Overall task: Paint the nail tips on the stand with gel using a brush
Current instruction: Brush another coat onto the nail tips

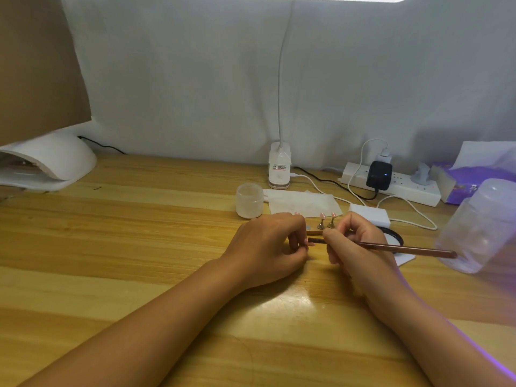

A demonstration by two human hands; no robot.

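Brush (391, 248): pinched in the curled fingers of the right hand (354, 244), bristle end pointed to 9 o'clock at a nail tip (310, 243) pinched by the left hand (268, 247). Nail tips on stand (326, 222): two are seen upright at 12 o'clock of the hands, on the wooden table (139, 219). Frosted jar (249, 200) and tissue (303, 203): lodged at 11 to 12 o'clock beyond.
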